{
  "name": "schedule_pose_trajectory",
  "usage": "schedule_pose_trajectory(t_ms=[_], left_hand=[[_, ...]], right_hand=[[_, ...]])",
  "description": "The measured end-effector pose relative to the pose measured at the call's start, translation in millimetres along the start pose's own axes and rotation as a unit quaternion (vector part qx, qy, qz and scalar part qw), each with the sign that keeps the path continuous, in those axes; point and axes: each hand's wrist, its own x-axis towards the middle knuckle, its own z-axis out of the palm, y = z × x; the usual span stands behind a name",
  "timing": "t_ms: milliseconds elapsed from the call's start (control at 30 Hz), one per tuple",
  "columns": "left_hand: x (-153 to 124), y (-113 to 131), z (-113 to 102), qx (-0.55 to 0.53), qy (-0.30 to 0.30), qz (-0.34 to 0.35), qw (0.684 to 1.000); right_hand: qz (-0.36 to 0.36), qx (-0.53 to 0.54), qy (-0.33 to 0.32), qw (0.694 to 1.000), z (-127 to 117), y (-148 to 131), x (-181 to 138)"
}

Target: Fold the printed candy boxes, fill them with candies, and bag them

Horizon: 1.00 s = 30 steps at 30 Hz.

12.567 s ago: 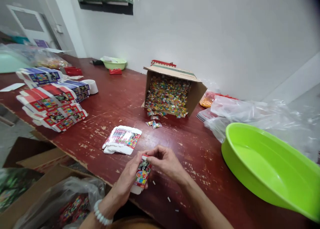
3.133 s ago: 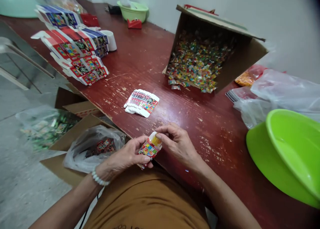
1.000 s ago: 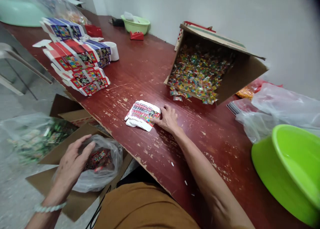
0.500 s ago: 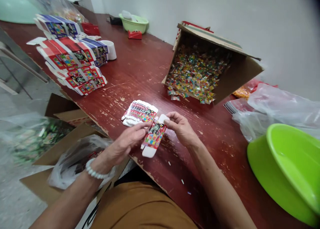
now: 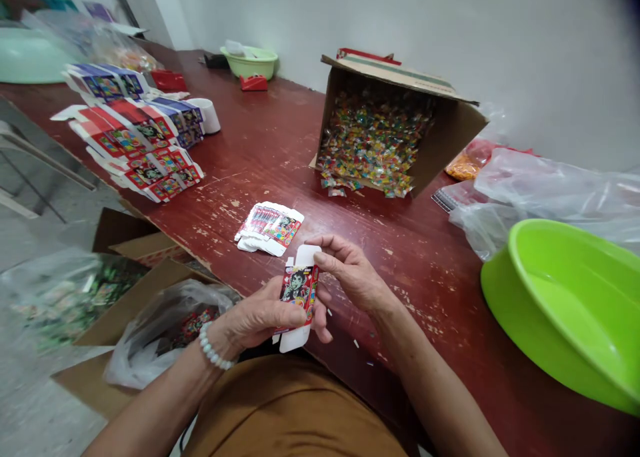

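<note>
My left hand (image 5: 260, 314) grips a small printed carton (image 5: 299, 289), red with a cartoon figure, upright over the table's near edge. Its white flaps stick out at top and bottom. My right hand (image 5: 350, 274) pinches the carton's upper right edge by the top flap. A short stack of flat cartons (image 5: 270, 225) lies just beyond my hands on the red-brown table (image 5: 280, 144). Farther back a cardboard box (image 5: 450, 137) lies on its side, spilling colourful wrapped sweets (image 5: 370, 144).
Piles of flat cartons (image 5: 135, 137) fill the table's left side, with a tape roll (image 5: 207, 114) behind. A lime-green basin (image 5: 575, 310) and clear plastic bags (image 5: 540, 194) sit right. Below left, a plastic bag (image 5: 165, 330) in a cardboard box (image 5: 90, 370) holds finished cartons.
A second ago my left hand was at the bag below and my right hand on the flat stack. Both now hold one carton, drawn nearer and turned upright.
</note>
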Motion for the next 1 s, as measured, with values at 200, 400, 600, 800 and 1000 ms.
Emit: schedule_pose_trajectory(t_ms=[200, 400, 600, 800, 1000], left_hand=[[0.5, 1.3, 5.4, 0.009, 0.063, 0.035, 0.997], [9.6, -9.5, 2.3, 0.033, 0.124, 0.051, 0.990], [9.5, -12.9, 7.6, 0.124, 0.210, 0.142, 0.959], [2.9, -19.2, 16.7, 0.179, 0.295, 0.257, 0.903], [3.2, -17.5, 7.1, 0.164, 0.283, 0.195, 0.925]], right_hand=[[0.012, 0.018, -0.009, 1.000, 1.9, -0.5, -13.4], [0.072, -0.017, -0.014, 0.997, 12.2, 12.2, -23.6], [-0.040, -0.145, 0.143, 0.978, 8.9, 13.6, -21.1], [-0.043, -0.084, 0.188, 0.978, 8.8, 22.2, -26.2], [-0.072, -0.082, 0.149, 0.983, 6.8, 32.4, -27.7]])
